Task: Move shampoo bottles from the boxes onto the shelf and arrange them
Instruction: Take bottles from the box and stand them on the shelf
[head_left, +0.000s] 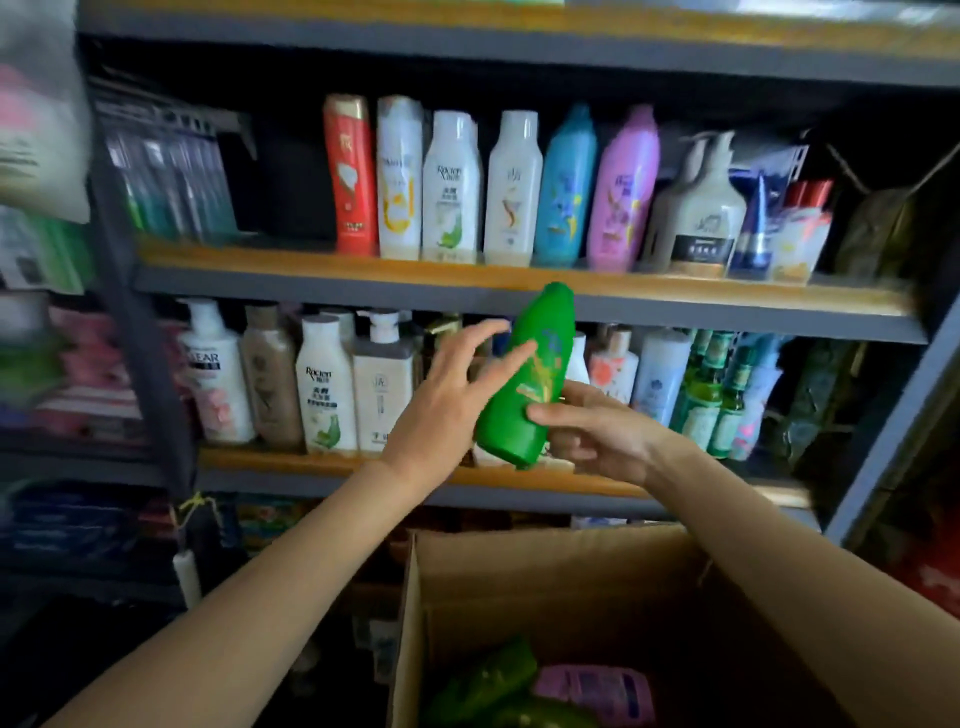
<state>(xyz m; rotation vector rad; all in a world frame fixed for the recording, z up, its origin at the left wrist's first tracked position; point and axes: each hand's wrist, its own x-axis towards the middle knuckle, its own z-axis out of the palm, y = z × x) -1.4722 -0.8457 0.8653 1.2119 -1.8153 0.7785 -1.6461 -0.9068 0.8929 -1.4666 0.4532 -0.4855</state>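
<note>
Green shampoo bottle (530, 374) mid-air at frame centre, tilted, cap toward 12 o'clock, in front of shelf (467, 291). We pinch its lower body with right hand (597, 431); left hand (452, 395) fingers spread, fingertips brushing its side. Step: carrying to shelf. Next, we judge: lift toward upper row at 12 o'clock, set upright. Box (571, 571) at 6 o'clock holds more.

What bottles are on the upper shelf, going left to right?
Red bottle → white bottle with yellow label → white bottle with green leaf → plain white bottle → blue bottle → purple bottle → cream pump bottle.
</note>
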